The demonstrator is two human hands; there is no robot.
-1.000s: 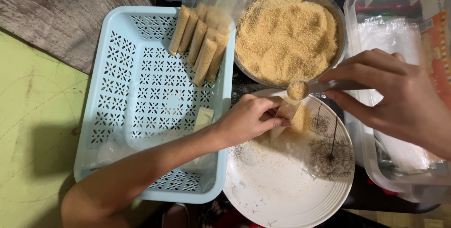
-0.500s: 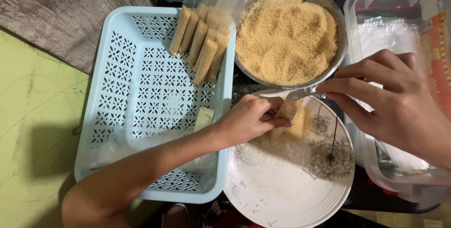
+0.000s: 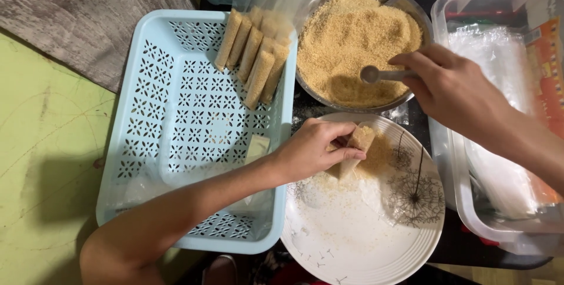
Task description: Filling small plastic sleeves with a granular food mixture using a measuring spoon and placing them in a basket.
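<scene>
Now the small roll (image 3: 356,144) lies on the far left part of the white plate (image 3: 364,244), on a little heap of golden crumbs, and the left hand (image 3: 311,153) pinches it with fingers closed around its near end. The spoon (image 3: 382,75) is what has changed: a moment ago it was down over the roll, with crumbs in it, and now it is back above the metal bowl of crumbs (image 3: 352,38), and its cup looks empty. So I think the crumbs were poured on the roll and the spoon goes for a new load; the coating of this piece seems not finished. The right hand (image 3: 455,94) grips the spoon handle, fingers clenched on it. To the left stands the light blue basket (image 3: 170,144), with several coated rolls (image 3: 252,56) lined at its far right corner. On the right is a clear plastic box (image 3: 499,144) with plastic wrappers inside.
</scene>
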